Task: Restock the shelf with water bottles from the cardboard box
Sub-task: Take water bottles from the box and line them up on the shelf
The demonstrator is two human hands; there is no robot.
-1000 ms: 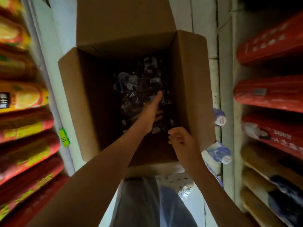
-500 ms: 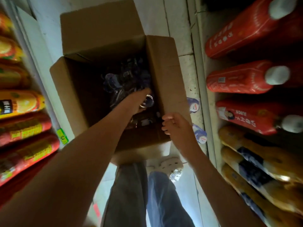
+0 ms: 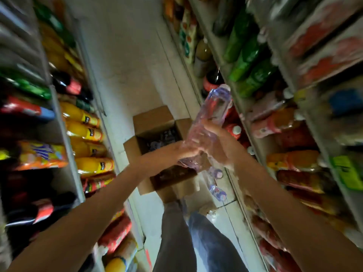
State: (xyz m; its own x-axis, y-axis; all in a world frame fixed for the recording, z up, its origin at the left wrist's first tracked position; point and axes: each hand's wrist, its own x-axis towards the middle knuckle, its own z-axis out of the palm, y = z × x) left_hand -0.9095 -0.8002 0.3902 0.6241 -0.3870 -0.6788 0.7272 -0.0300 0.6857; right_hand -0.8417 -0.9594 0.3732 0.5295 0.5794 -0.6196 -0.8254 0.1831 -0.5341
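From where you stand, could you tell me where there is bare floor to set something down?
The aisle floor beyond the cardboard box, between the two shelf runs, is bare. A narrower strip runs left of the box along the left shelves. Right of the box it is crowded: loose bottles lie on the floor there. Both shelf sides look packed.

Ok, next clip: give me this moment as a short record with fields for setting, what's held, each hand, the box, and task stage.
setting: narrow shop aisle, drink shelves on both sides
held item: clear water bottle, cap pointing up and away, tilted toward the right-hand shelf
left hand: grips the bottle's lower end
right hand: wraps the bottle's middle
cardboard box: open on the floor, more bottles inside
loose bottles: lying on the floor right of the box
task stage: bottle out of the box, not yet on the shelf
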